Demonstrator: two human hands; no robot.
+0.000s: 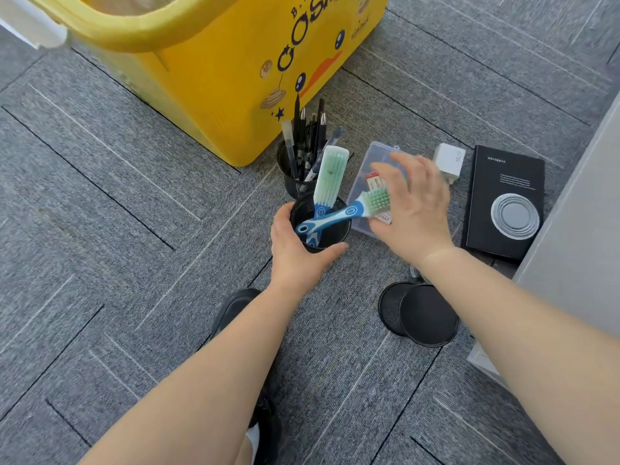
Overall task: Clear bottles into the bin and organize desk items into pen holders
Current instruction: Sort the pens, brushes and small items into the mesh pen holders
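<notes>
My left hand (298,250) grips a black mesh pen holder (330,236) standing on the carpet. In it stands a capped toothbrush (330,172). A blue and white toothbrush (335,216) leans across the rim, handle inside, green bristles toward my right hand (416,209). That hand is blurred, fingers spread, with the brush head at its thumb side. Behind stands a second mesh holder (295,182) full of pens. The yellow bin (214,82) rises at the back.
A clear plastic box (379,156) lies under my right hand, with a white charger (448,161) and a black notebook (503,203) to its right. A third mesh holder (419,313) lies on its side nearby. A white cabinet (577,229) borders the right; my shoe (235,307) is below.
</notes>
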